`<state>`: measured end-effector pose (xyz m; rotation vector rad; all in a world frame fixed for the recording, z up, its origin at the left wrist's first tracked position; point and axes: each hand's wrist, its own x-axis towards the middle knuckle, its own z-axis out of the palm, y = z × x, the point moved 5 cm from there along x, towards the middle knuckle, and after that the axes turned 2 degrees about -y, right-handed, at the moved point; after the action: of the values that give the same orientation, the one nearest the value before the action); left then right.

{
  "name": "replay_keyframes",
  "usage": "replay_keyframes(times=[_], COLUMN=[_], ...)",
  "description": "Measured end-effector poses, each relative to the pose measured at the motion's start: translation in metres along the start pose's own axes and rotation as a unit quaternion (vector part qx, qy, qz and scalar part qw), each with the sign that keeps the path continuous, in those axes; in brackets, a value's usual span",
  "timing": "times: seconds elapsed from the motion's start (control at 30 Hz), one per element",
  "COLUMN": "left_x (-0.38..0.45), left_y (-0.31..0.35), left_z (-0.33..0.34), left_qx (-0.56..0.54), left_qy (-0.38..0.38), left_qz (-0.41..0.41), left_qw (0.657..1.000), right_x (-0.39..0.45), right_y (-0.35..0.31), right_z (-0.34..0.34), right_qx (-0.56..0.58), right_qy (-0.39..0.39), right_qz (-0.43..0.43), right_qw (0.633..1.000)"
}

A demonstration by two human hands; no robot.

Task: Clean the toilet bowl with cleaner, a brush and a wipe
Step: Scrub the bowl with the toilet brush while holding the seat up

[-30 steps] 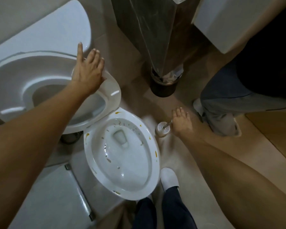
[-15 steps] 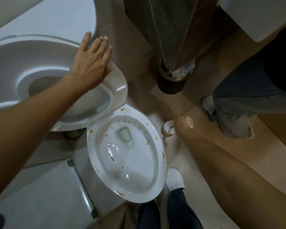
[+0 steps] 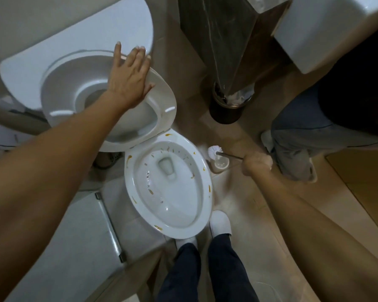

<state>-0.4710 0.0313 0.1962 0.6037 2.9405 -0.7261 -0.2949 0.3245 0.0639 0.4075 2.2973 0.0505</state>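
Observation:
The white toilet bowl (image 3: pixel 140 205) lies open below me, with orange-brown smears on its rim and inner wall. Its raised seat and lid (image 3: pixel 162 99) lean back toward the cistern (image 3: pixel 79 38). My left hand (image 3: pixel 130 78) rests flat on the raised seat with the fingers straight. My right hand (image 3: pixel 256 163) grips the thin dark handle of the toilet brush (image 3: pixel 213 151). The white brush head hangs just above its round holder (image 3: pixel 220 165) on the floor, right of the bowl.
A dark round bin (image 3: pixel 226 111) with a plastic liner stands behind the holder. Another person's legs in grey trousers (image 3: pixel 297 136) stand at the right. My feet in white shoes (image 3: pixel 220 223) are at the bowl's front. A white cabinet (image 3: pixel 63 243) sits to the left.
My right hand closed round the brush handle and lifted the brush out of its holder, moving right. My left hand stays pressed on the raised seat.

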Motion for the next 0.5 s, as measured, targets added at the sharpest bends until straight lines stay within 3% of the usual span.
replay_keyframes(times=[0.27,0.5], left_x=[-0.048,-0.075], left_y=[-0.046,-0.08], left_z=[-0.012,-0.001], left_qx=[-0.123,-0.194], left_qy=[0.036,0.035], left_qz=[-0.065,-0.094], left_qw=[0.99,0.976], right_x=[-0.087,-0.145], right_y=[0.041,0.056], right_z=[0.036,0.063], right_qx=[0.123,0.182], right_qy=[0.004,0.085], right_qz=[0.0,-0.092], right_qw=[0.992,0.975])
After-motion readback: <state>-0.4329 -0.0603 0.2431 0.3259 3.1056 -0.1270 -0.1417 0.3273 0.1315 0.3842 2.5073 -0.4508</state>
